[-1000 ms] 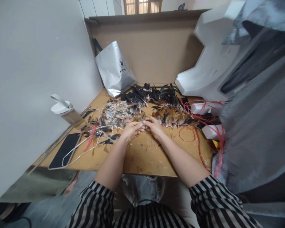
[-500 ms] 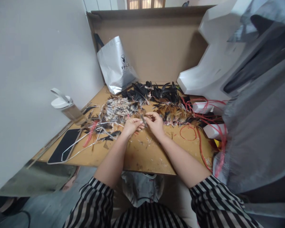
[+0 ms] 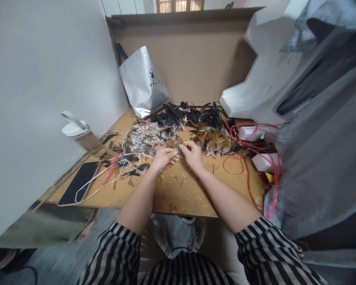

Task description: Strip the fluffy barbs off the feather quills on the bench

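Note:
My left hand [image 3: 165,158] and my right hand [image 3: 192,155] meet above the middle of the wooden table [image 3: 182,198], both with pinched fingers. Between the fingertips is a small brownish feather tuft [image 3: 179,152], blurred against the piles behind. Behind my left hand lies a heap of grey-white feathers [image 3: 146,135]. Brown feathers [image 3: 215,141] are piled behind my right hand, and black feathers [image 3: 204,114] lie farther back. Small feather scraps lie on the table in front of my hands.
On the left are a phone [image 3: 79,183], white cords, a pink ribbon [image 3: 111,168] and a lidded cup [image 3: 84,136]. A silver bag [image 3: 144,85] leans at the back. Red strings [image 3: 249,186] trail at the right beside a white frame [image 3: 255,87] and grey cloth [image 3: 323,150].
The whole view has shifted slightly. My fingertips are still together, with the right fingers a little more closed.

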A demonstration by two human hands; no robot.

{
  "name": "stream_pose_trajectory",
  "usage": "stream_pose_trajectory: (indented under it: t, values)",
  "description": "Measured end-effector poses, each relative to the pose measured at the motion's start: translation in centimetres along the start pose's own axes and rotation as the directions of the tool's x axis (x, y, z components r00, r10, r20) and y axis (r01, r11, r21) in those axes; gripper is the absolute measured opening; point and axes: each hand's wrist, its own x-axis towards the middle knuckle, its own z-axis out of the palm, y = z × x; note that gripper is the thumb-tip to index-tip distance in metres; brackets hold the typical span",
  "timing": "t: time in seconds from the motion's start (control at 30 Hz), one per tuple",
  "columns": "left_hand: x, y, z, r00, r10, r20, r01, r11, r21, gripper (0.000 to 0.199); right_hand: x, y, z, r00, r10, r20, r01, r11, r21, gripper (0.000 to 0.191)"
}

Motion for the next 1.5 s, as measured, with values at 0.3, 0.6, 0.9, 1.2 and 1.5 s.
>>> stream_pose_trajectory:
  t: [0.3,0.6,0.9,1.2,1.5]
  values:
    - [-0.1,0.1,0.1,1.000,-0.017,0.000,0.017,1.000,0.018,0.019,0.1,0.0,0.0,0.998,0.030,-0.047,-0.025,0.994,0.106,0.018]
    - [0.0,0.7,-0.8,0.993,-0.119,0.022,0.118,0.916,-0.383,0.010,1.2,-0.1,-0.8,0.943,0.331,0.039,-0.306,0.813,0.495,0.027]
    - [-1.0,1.5,-0.5,0.940,-0.239,0.243,0.335,0.779,-0.530,0.010,0.6,0.2,0.0,0.935,0.322,0.149,-0.350,0.767,0.539,0.027]
    - [-0.5,1.2,-0.7,0.977,-0.078,0.199,0.183,0.784,-0.593,0.011,0.4,0.3,0.4,0.912,0.359,0.198,-0.403,0.700,0.590,0.025]
    - [-0.7,1.4,-0.1,0.993,0.094,0.066,-0.064,0.929,-0.364,0.017,0.3,-0.3,0.1,0.824,0.476,0.307,-0.560,0.604,0.567,0.030]
